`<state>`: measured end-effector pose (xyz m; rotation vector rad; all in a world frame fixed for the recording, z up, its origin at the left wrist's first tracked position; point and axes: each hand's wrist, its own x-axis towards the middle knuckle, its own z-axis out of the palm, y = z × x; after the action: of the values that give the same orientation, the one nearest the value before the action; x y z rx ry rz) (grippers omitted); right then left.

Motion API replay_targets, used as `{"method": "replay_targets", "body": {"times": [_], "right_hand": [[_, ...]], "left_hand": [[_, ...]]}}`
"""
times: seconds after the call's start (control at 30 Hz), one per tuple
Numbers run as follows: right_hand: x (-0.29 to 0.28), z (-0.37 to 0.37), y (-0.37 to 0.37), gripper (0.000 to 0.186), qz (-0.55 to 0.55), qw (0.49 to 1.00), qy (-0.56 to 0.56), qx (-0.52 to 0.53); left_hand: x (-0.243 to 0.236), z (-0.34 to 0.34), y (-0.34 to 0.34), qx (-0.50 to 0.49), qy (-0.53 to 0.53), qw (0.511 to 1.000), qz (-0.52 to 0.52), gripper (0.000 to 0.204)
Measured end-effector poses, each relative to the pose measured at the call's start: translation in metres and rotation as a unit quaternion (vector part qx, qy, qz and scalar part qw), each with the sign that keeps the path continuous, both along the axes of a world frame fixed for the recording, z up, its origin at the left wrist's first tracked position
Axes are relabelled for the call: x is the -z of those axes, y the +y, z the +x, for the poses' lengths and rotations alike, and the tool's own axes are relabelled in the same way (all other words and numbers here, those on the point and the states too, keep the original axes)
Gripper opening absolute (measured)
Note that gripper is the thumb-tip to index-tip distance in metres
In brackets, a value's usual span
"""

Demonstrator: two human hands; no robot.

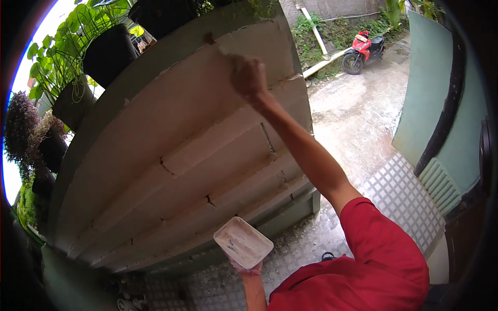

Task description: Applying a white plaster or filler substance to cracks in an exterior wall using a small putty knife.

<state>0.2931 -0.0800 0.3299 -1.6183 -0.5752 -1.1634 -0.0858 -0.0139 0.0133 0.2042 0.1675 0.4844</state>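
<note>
My right arm reaches up to the top of a stepped, pale pinkish wall (150,119) with a green rim. The fingers of my right hand (249,76) are closed around what looks like a paintbrush (224,50), pale along its handle. Its dark brown tip touches or nearly touches the wall where the green rim begins; blur hides the exact contact. Low in front of me, my left hand (247,267) holds a shallow, white rectangular tray (243,242) from below, tilted. Whitish and greyish smears coat the inside of the tray. Most of the left fingers are hidden beneath it.
Potted plants (106,54) line the wall's top at the left. Dark cracks (209,200) mark the wall's steps. Tiled floor (399,197) lies at the right, beside a light green panel (428,88). A red motorbike (364,51) stands on the far concrete path.
</note>
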Motion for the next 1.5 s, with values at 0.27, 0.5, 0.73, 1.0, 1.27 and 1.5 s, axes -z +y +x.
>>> {"method": "replay_targets", "body": {"times": [0.27,0.5,0.73,1.0,1.27,1.5], "right_hand": [[0.002,0.017,-0.046,0.016,0.031,0.994,-0.064,0.083],[0.021,0.047,-0.093,0.021,0.073,0.994,0.012,0.077],[0.039,0.0,-0.007,0.025,0.043,0.998,0.047,0.026],[0.036,-0.043,0.02,0.02,0.039,0.993,-0.034,-0.104],[0.044,-0.032,-0.016,0.014,0.287,0.838,0.174,-0.43],[-0.001,-0.032,0.002,0.039,-0.157,0.925,-0.326,-0.12]], "left_hand": [[-0.002,0.005,-0.004,0.012,0.012,0.988,0.153,0.053],[0.008,-0.012,0.006,0.014,0.007,1.0,0.002,0.054],[0.021,-0.016,0.009,-0.009,0.001,0.981,0.196,0.056],[0.012,-0.014,-0.006,-0.017,-0.047,0.986,0.161,0.055],[-0.008,-0.033,-0.035,-0.089,0.005,0.986,0.144,0.059],[-0.018,-0.042,-0.047,-0.117,0.091,0.982,0.114,0.063]]}}
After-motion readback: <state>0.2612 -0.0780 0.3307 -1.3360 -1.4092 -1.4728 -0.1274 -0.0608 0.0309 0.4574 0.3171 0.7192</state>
